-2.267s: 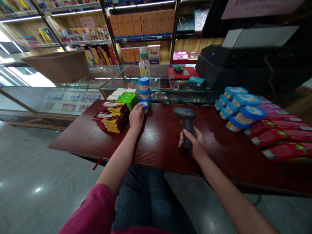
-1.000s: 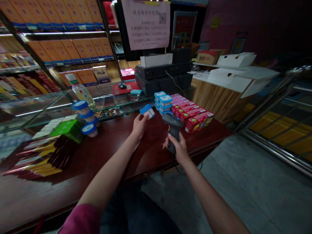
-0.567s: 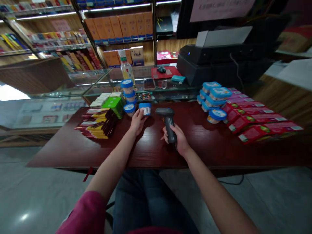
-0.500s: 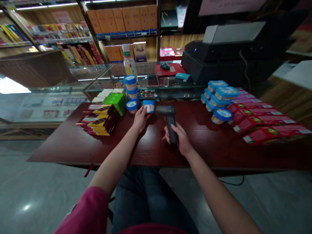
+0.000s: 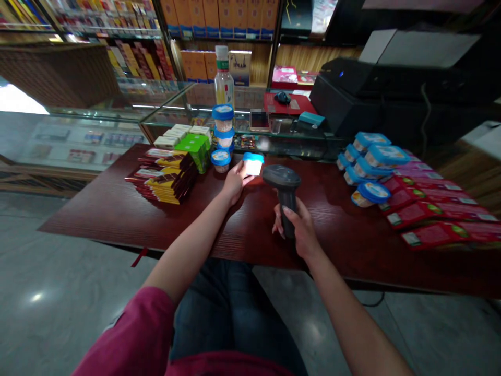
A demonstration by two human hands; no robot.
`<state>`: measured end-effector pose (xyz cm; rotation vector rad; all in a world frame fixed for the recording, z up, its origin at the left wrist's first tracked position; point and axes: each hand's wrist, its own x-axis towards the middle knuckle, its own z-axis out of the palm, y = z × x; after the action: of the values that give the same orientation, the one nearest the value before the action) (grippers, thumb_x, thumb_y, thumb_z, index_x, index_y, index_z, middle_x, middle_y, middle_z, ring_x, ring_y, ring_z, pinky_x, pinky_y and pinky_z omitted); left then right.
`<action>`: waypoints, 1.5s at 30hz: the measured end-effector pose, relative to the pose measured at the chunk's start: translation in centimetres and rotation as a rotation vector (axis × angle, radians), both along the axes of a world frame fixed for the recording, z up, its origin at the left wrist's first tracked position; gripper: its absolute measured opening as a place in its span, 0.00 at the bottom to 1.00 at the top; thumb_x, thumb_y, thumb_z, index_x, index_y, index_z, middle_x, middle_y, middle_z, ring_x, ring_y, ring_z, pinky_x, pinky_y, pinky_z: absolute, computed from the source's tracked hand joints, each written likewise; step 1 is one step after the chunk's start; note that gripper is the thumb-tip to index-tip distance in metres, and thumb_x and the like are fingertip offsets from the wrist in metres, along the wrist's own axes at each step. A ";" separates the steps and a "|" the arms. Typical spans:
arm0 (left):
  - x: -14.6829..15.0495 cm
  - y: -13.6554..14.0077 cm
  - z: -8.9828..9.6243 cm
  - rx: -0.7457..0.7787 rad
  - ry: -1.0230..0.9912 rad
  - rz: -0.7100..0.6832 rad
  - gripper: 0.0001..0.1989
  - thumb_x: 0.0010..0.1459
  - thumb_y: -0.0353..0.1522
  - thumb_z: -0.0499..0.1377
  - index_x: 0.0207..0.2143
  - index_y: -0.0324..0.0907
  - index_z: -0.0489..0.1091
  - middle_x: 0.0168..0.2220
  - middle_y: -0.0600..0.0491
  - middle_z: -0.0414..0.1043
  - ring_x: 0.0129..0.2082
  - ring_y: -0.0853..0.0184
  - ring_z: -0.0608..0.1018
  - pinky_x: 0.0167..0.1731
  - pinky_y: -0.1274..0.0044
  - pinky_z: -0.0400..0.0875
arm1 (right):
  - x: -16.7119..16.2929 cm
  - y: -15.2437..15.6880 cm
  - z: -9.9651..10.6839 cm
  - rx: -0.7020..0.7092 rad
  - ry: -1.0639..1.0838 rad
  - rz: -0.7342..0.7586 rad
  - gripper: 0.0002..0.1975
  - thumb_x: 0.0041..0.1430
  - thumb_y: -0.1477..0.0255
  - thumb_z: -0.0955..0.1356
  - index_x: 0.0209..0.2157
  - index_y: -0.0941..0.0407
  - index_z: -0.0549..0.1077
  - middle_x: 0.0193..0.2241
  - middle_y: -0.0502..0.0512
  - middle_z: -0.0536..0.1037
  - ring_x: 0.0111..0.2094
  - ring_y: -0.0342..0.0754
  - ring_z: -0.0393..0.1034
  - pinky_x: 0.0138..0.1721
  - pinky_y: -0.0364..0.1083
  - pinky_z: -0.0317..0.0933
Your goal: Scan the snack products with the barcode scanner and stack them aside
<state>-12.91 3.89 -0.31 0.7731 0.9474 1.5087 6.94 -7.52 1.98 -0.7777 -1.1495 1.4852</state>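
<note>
My left hand (image 5: 235, 183) is closed on a small blue-lidded tub (image 5: 253, 164), whose side is brightly lit. My right hand (image 5: 298, 225) wraps round the handle of a black barcode scanner (image 5: 282, 178), its head pointing toward that tub across a short gap. Just left of the held tub stands another blue-lidded tub (image 5: 221, 161), in front of a stack of similar tubs (image 5: 224, 128). The fingers of my left hand are partly hidden by the tub.
Left on the dark wooden table (image 5: 219, 237) lie chocolate packs (image 5: 166, 177) and green boxes (image 5: 194, 149). On the right are stacked blue-lidded tubs (image 5: 376, 156) and red packets (image 5: 434, 209). Behind stand a bottle (image 5: 224, 83), a glass display case (image 5: 176, 107) and a black machine (image 5: 352, 99).
The view has shifted, so the scene sits differently. The scanner's head is now turned more toward the tub, and the tub's side has become brightly lit. Both hands keep their holds.
</note>
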 end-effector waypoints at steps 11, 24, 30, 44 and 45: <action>-0.9 -1.2 1.0 0.212 0.297 0.107 0.29 0.66 0.37 0.65 0.68 0.52 0.66 0.50 0.49 0.80 0.49 0.63 0.81 0.55 0.71 0.75 | 0.4 -0.4 0.1 -0.003 0.032 -0.053 0.13 0.60 0.61 0.73 0.39 0.52 0.70 0.27 0.44 0.73 0.16 0.38 0.64 0.19 0.43 0.68; -8.2 0.5 1.2 0.475 0.903 0.800 0.24 0.60 0.28 0.69 0.57 0.45 0.70 0.57 0.47 0.75 0.58 0.58 0.78 0.63 0.67 0.71 | 0.6 -0.5 0.1 -0.041 -0.007 -0.057 0.12 0.60 0.61 0.73 0.37 0.53 0.70 0.27 0.45 0.73 0.18 0.40 0.65 0.20 0.43 0.68; -8.3 1.7 0.2 0.382 0.975 0.770 0.25 0.61 0.25 0.65 0.60 0.46 0.68 0.56 0.47 0.77 0.58 0.59 0.79 0.63 0.66 0.72 | 0.8 -0.5 0.1 -0.045 0.014 -0.089 0.11 0.61 0.62 0.71 0.34 0.53 0.70 0.26 0.45 0.73 0.17 0.39 0.64 0.22 0.43 0.69; -0.3 -3.6 2.4 0.511 1.091 0.612 0.24 0.62 0.30 0.66 0.61 0.47 0.70 0.60 0.44 0.64 0.63 0.52 0.69 0.69 0.62 0.61 | 9.6 -1.3 -0.1 0.047 0.004 -0.448 0.16 0.55 0.65 0.76 0.42 0.51 0.72 0.41 0.48 0.82 0.19 0.37 0.66 0.27 0.44 0.73; 1.8 -3.6 2.2 0.548 1.089 0.458 0.24 0.62 0.29 0.66 0.60 0.47 0.70 0.58 0.45 0.65 0.60 0.53 0.72 0.67 0.62 0.64 | 10.9 -1.7 -0.2 0.055 0.000 -0.482 0.18 0.54 0.65 0.77 0.43 0.51 0.72 0.42 0.47 0.82 0.19 0.37 0.66 0.27 0.44 0.72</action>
<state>-11.16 0.25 1.87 1.9943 1.5868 1.7522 17.86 -9.20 1.73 -0.9384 -0.9153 1.0468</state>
